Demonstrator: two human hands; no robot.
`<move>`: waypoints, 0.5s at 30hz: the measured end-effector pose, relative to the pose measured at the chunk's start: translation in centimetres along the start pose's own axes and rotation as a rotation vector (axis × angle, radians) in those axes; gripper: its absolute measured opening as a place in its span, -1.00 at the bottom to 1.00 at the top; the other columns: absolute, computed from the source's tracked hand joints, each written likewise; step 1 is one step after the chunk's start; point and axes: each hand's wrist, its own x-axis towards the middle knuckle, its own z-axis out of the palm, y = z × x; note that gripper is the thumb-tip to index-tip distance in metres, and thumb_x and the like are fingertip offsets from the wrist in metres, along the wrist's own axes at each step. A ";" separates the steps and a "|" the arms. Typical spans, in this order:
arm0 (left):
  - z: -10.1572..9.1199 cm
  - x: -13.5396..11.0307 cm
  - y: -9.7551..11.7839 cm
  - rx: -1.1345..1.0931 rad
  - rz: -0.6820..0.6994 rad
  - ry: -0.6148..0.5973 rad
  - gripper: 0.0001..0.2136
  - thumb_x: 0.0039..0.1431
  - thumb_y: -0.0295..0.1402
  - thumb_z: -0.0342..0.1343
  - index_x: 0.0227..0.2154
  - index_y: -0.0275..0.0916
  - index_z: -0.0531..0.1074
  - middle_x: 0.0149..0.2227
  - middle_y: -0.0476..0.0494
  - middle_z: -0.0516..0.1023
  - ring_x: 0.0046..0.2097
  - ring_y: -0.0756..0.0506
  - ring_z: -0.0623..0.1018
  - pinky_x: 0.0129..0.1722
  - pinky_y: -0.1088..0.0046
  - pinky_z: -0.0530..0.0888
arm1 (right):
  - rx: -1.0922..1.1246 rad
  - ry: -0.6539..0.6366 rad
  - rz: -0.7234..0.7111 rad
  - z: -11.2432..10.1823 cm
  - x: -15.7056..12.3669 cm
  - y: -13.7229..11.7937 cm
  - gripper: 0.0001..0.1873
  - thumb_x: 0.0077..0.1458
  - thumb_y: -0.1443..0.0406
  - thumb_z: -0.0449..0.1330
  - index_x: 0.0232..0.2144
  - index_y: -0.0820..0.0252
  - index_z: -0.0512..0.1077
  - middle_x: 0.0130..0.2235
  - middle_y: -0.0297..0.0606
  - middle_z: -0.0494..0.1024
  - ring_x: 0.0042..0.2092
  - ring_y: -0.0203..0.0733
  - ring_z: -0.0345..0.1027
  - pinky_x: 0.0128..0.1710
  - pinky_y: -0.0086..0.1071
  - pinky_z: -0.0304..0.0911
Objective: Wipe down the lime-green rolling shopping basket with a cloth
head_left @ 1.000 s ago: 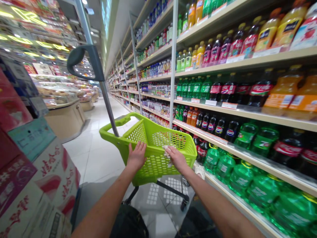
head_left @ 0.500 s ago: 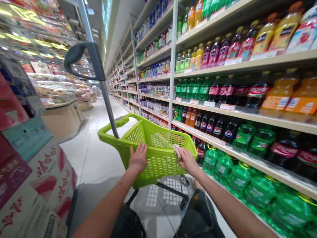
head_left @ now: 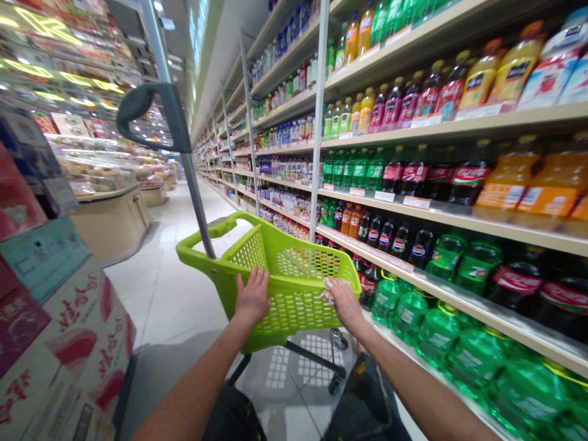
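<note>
A lime-green rolling shopping basket (head_left: 220,257) stands in the aisle in front of me, its grey pull handle (head_left: 156,116) raised up at the left. My left hand (head_left: 252,297) grips the near rim of the basket, fingers curled over the edge. My right hand (head_left: 342,303) presses a small whitish cloth (head_left: 327,286) against the near right corner of the rim, fingers closed around it. The basket looks empty inside.
Shelves of soda and juice bottles (head_left: 413,171) run along the right, green bottles (head_left: 441,331) lowest. Stacked cartons (head_left: 59,318) stand at the left. A curved counter (head_left: 114,214) lies further back. The tiled aisle floor (head_left: 184,208) stretches ahead.
My right hand with the cloth has moved along the near rim from the middle toward the right corner. My left hand stays on the rim; the view shifted slightly.
</note>
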 end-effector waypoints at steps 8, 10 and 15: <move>-0.3 -0.1 -0.2 0.004 0.023 -0.030 -0.41 -0.02 -0.34 -0.05 0.14 -0.28 0.03 0.21 -0.14 0.02 0.24 -0.19 -0.06 0.15 -0.10 -0.13 | 0.067 -0.066 0.002 -0.7 -1.8 3.1 -0.51 0.05 0.46 -0.08 0.05 0.08 0.20 0.06 -0.23 0.32 0.08 -0.15 0.15 0.05 -0.15 0.10; -0.3 -0.1 0.2 -0.008 0.024 -0.032 -0.40 -0.02 -0.34 -0.06 0.14 -0.29 0.02 0.22 -0.14 0.01 0.25 -0.19 -0.06 0.15 -0.09 -0.14 | 0.086 -0.013 0.124 -0.8 -2.4 4.5 -0.47 0.00 0.50 -0.09 0.03 0.11 0.24 0.03 -0.20 0.34 0.07 -0.15 0.16 0.03 -0.16 0.13; -0.4 0.2 1.5 -0.036 -0.005 -0.059 -0.38 -0.02 -0.28 -0.05 0.14 -0.30 0.00 0.23 -0.15 -0.02 0.25 -0.21 -0.11 0.14 -0.09 -0.12 | 0.198 0.139 0.240 1.7 -0.9 0.4 -0.29 -0.19 0.60 -0.16 0.05 0.18 0.22 0.04 -0.18 0.33 0.11 -0.17 0.11 0.08 -0.09 0.07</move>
